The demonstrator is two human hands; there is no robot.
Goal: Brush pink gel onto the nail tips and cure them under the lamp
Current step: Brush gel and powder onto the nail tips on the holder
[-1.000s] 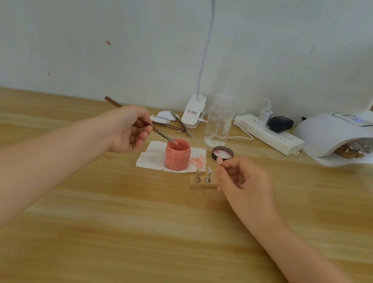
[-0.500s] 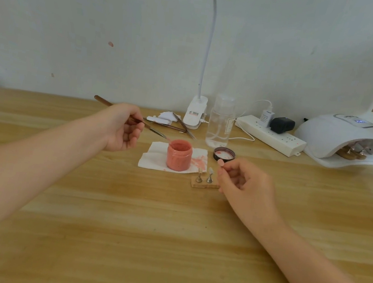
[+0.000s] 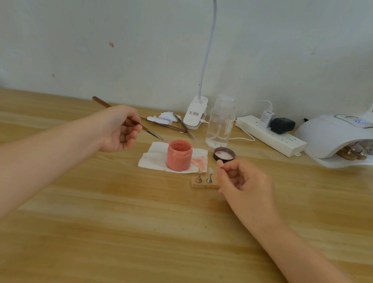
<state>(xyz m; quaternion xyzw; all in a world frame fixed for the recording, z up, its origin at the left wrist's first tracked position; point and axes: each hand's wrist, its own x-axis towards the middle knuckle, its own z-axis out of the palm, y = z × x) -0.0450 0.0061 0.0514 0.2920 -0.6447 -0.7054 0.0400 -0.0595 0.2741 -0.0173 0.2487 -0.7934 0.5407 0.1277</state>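
Note:
My left hand (image 3: 119, 132) grips a thin brown brush (image 3: 135, 122), its tip just left of the rim of the open pink gel jar (image 3: 179, 156). The jar stands on a white tissue (image 3: 154, 158) smeared with pink. My right hand (image 3: 244, 183) pinches a nail tip (image 3: 219, 163) painted pink, on a small stand hidden in my fingers. Beside that hand a small wooden block (image 3: 204, 183) carries two metal stands with nail tips (image 3: 210, 171). The white curing lamp (image 3: 342, 136) sits at the far right with holders inside.
The jar's lid (image 3: 224, 154) lies behind my right hand. A clear bottle (image 3: 220, 122), a clip desk lamp (image 3: 195, 113), tweezers (image 3: 184, 125) and a power strip (image 3: 270, 135) line the back of the wooden table (image 3: 166, 246) near the wall.
The brush tip has come out of the gel jar and drawn slightly left. My right hand has stayed by the wooden block with the pink nail tip.

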